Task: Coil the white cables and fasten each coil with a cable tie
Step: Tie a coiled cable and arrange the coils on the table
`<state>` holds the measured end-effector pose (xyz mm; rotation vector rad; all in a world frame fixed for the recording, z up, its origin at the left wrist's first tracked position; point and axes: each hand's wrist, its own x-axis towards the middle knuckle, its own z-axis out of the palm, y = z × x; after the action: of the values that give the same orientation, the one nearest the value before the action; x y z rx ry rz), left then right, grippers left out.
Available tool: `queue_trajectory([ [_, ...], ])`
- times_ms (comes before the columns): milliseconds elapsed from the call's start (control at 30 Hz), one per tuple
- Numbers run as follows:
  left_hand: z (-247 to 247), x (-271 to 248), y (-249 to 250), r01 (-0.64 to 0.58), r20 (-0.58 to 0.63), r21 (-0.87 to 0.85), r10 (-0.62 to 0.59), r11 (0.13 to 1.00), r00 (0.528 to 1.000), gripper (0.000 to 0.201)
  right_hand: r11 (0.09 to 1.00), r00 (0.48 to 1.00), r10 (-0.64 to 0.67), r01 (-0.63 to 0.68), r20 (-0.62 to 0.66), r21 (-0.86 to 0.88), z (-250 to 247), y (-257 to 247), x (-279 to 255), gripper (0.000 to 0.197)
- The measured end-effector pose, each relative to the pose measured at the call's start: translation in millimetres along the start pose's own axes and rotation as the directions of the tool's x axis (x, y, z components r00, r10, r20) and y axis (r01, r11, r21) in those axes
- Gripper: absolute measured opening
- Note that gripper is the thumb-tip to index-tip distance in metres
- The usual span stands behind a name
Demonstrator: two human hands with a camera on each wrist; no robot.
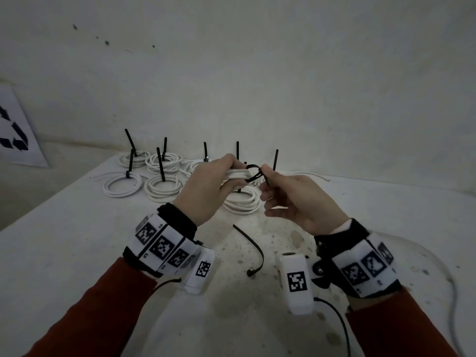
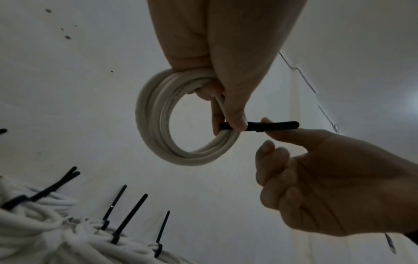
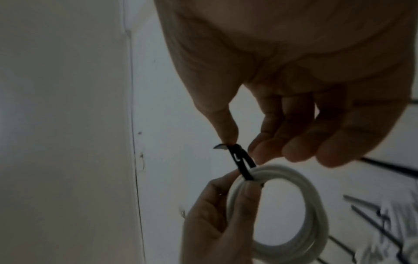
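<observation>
— Coil [image 1: 235, 175], white cable: held above the table [image 1: 77, 240], left hand [image 1: 206, 189] curled round its bundled side.
— Cable tie [image 2: 269, 126]?
— Looped over the bundle, tail pointing rightward; right hand [image 1: 296, 199] pinches it, nearer for pulling

No legible words or numbers anywhere. Only a dark recycling-arrows symbol on a white sheet [image 1: 15, 130] at far left, partly cut off, plus square black-and-white coded markers on the wrist bands [image 1: 164, 247].
</observation>
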<state>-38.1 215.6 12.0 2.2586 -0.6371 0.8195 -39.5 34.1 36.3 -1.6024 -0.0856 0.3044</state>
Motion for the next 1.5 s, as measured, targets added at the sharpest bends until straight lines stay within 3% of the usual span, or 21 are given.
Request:
queue_trajectory([
  [100, 2, 0, -1, -0.024, 0.005, 0.034, 0.024, 0.999, 1.0, 0.017, 0.982, 0.992, 0.029, -0.052, 0.122, 0.184, 2, -1, -2, 0.031],
  [233, 1, 0, -1, 0.015, -0.021, -0.016, -0.016, 1.0, 1.0, 0.018, 0.935, 0.99, 0.002, -0.053, 0.143, 0.352, 4, -2, -1, 0.025],
  [433, 2, 3, -6, 0.229, -0.106, -0.343, -0.28, 0.911, 0.954, 0.009, 0.924, 0.986, -0.049, -0.018, 0.162, 0.382, 14, 4, 1, 0.017],
  [633, 8, 4, -5, 0.274, -0.065, -0.525, -0.359, 0.806, 0.931, 0.005, 0.957, 0.976, -0.063, 0.0, 0.208, 0.291, 16, 8, -1, 0.028],
  [733, 7, 3, -4, 0.242, -0.077, -0.543, -0.335, 0.804, 0.939, 0.007, 0.987, 0.98, -0.079, 0.052, 0.182, 0.152, 14, 9, -2, 0.027],
  [833, 6, 1, -1, 0.204, -0.084, -0.477, -0.275, 0.855, 0.958, 0.012, 0.993, 0.979, -0.115, 0.109, 0.171, 0.041, 15, 8, -3, 0.02],
  [967, 7, -2, 5, 0.163, -0.082, -0.406, -0.213, 0.899, 0.974, 0.016, 0.967, 0.975, -0.135, 0.091, 0.177, 0.24, 19, 9, -1, 0.027],
  [1167, 4, -1, 6, 0.148, -0.091, -0.38, -0.196, 0.913, 0.976, 0.01, 0.926, 0.978, -0.119, 0.046, 0.174, 0.375, 25, 9, -2, 0.026],
  [1500, 4, -3, 7, 0.059, -0.106, -0.36, -0.103, 0.931, 0.989, 0.017, 0.919, 0.993, -0.059, 0.013, 0.107, 0.393, 22, 3, -6, 0.034],
])
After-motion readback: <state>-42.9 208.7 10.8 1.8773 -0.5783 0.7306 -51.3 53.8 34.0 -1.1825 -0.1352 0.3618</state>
